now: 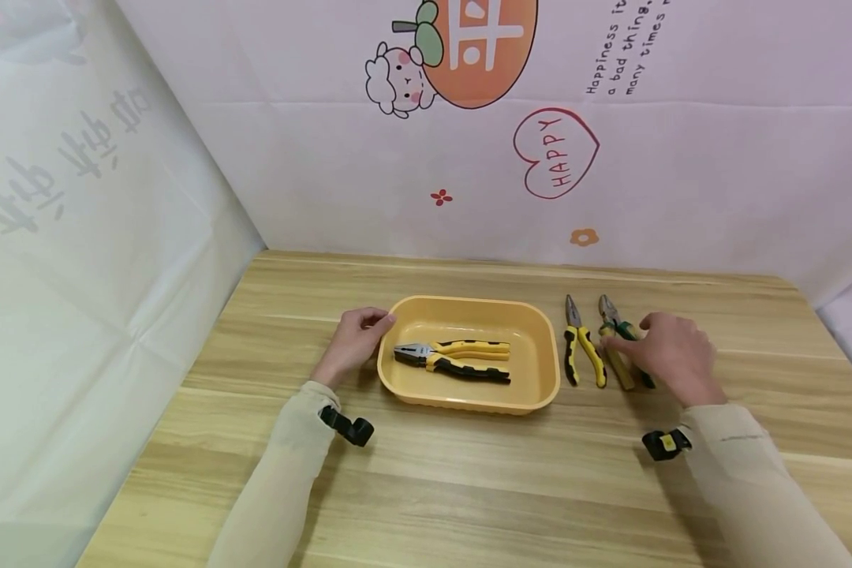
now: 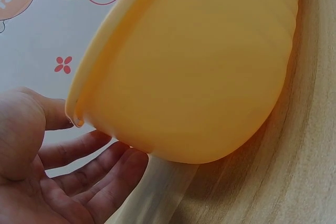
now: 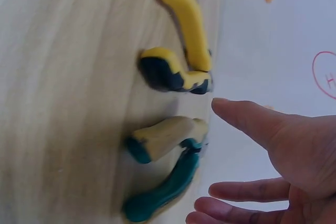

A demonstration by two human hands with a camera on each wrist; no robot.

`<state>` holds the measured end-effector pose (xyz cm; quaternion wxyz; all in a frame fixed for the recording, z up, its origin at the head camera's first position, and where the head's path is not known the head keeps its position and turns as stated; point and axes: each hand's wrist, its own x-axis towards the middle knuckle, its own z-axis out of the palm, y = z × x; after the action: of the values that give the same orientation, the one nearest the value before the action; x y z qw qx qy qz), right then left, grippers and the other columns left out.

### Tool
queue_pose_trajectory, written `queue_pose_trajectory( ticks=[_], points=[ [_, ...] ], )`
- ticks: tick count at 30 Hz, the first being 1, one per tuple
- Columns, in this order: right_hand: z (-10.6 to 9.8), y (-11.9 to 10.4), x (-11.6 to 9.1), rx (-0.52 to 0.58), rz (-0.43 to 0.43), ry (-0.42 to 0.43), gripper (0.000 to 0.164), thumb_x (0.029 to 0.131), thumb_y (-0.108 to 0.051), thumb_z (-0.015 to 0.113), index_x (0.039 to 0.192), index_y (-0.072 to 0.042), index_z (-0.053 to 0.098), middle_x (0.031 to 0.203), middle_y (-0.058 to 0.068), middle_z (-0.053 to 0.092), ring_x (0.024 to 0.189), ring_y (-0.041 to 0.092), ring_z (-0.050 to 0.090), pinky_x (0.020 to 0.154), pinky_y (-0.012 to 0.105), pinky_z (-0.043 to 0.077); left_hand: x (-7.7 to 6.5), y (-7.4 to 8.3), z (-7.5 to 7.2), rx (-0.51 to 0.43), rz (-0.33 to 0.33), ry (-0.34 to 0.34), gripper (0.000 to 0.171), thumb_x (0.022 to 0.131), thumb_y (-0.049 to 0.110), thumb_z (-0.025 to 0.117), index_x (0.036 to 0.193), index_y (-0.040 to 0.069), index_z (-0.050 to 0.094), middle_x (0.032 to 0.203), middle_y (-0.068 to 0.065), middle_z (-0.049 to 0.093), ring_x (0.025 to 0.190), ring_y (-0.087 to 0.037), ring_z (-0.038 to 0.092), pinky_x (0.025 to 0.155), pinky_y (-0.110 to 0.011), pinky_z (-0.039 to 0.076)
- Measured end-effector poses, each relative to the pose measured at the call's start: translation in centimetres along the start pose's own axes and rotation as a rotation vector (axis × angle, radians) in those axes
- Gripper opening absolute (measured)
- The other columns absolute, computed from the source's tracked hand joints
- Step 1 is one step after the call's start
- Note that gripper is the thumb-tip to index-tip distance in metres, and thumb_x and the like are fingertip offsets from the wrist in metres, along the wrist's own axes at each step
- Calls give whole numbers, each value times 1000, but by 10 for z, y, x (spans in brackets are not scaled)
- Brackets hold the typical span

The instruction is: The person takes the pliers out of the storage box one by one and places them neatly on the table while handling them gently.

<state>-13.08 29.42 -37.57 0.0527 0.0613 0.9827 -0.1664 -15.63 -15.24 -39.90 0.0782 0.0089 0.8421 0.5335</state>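
Note:
A yellow tray [image 1: 547, 371] sits mid-table and holds black-and-yellow pliers [image 1: 454, 359]. My left hand [image 1: 369, 323] rests at the tray's left rim. In the left wrist view this hand [image 2: 100, 140] is relaxed, with straight fingers beside the tray's outer wall [image 2: 194, 72] and gripping nothing. Right of the tray lie yellow-handled needle-nose pliers [image 1: 582, 351] and green-and-cream pliers [image 1: 610, 315]. My right hand [image 1: 632, 335] hovers over the green pair. Seen from the right wrist, the hand [image 3: 220, 148] is spread just above the green handles [image 3: 163, 187], beside the yellow pliers [image 3: 184, 51].
The wooden table [image 1: 468, 489] reaches toward me, with bare surface in front of the tray. A printed pink backdrop [image 1: 554, 158] closes the back and a white sheet [image 1: 78, 237] the left side. The table's right edge lies just beyond my right hand.

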Motion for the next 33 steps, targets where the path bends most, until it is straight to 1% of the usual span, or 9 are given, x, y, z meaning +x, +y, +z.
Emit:
queue_pose_trajectory(
  ticks=[1, 5, 8, 9, 11, 15, 17, 23, 33],
  points=[
    [-1, -1, 0, 0, -5, 4, 89, 84, -65, 72, 123, 14, 60, 77, 21, 62, 54, 22, 44, 43, 32, 34, 0, 0, 0, -2, -1, 1, 34, 105, 24, 59, 123, -2, 68, 113, -16, 67, 103, -27, 61, 93, -40, 50],
    [-5, -8, -3, 3, -26, 19, 89, 85, -67, 70, 126, 12, 59, 76, 20, 63, 53, 21, 45, 42, 31, 33, 0, 0, 0, -3, 1, 2, 33, 104, 24, 59, 123, -2, 68, 112, -17, 67, 102, -28, 61, 93, -40, 50],
    [-9, -14, -4, -2, -51, 42, 86, 85, -65, 70, 125, 11, 61, 98, 31, 68, 57, 24, 54, 41, 32, 37, 0, 0, 0, -2, 3, 3, 33, 104, 24, 59, 122, -2, 68, 112, -16, 67, 102, -27, 61, 92, -40, 50],
    [-11, -17, -4, -6, -58, 48, 84, 85, -64, 71, 124, 11, 62, 107, 33, 67, 61, 28, 58, 41, 32, 39, 0, 0, 0, 0, 4, 3, 33, 104, 24, 59, 122, -2, 68, 112, -16, 67, 102, -27, 61, 92, -40, 50],
    [-14, -22, -4, -8, -68, 48, 82, 86, -62, 72, 124, 10, 62, 116, 35, 64, 73, 35, 65, 43, 33, 42, 0, 0, 0, 2, 6, 3, 33, 104, 25, 59, 122, -2, 68, 111, -16, 67, 101, -27, 61, 92, -40, 50],
    [-21, -34, -6, -12, -94, 42, 78, 87, -58, 73, 125, 9, 62, 117, 33, 65, 94, 46, 65, 48, 36, 47, 1, -1, 0, 8, 10, 2, 34, 105, 25, 58, 122, -2, 68, 110, -16, 67, 100, -26, 61, 90, -39, 50],
    [-25, -42, -7, -13, -107, 36, 76, 88, -57, 73, 126, 8, 62, 117, 32, 65, 98, 47, 64, 53, 40, 50, 1, -2, -1, 8, 10, 2, 34, 105, 26, 58, 122, -2, 68, 110, -16, 67, 100, -26, 61, 90, -39, 50],
    [-33, -66, -15, -4, -165, 41, 72, 88, -56, 73, 124, 6, 64, 115, 29, 67, 100, 44, 63, 67, 49, 52, 2, -1, 0, 8, 4, 0, 34, 105, 26, 58, 123, -2, 68, 113, -16, 67, 102, -27, 61, 92, -40, 50],
    [-37, -101, -22, 17, -281, 48, 62, 89, -46, 75, 123, 5, 66, 113, 27, 69, 101, 43, 64, 77, 54, 50, 0, -1, 0, 10, 4, -3, 35, 105, 26, 58, 123, -2, 68, 112, -16, 67, 101, -26, 61, 91, -40, 51]
  ],
)
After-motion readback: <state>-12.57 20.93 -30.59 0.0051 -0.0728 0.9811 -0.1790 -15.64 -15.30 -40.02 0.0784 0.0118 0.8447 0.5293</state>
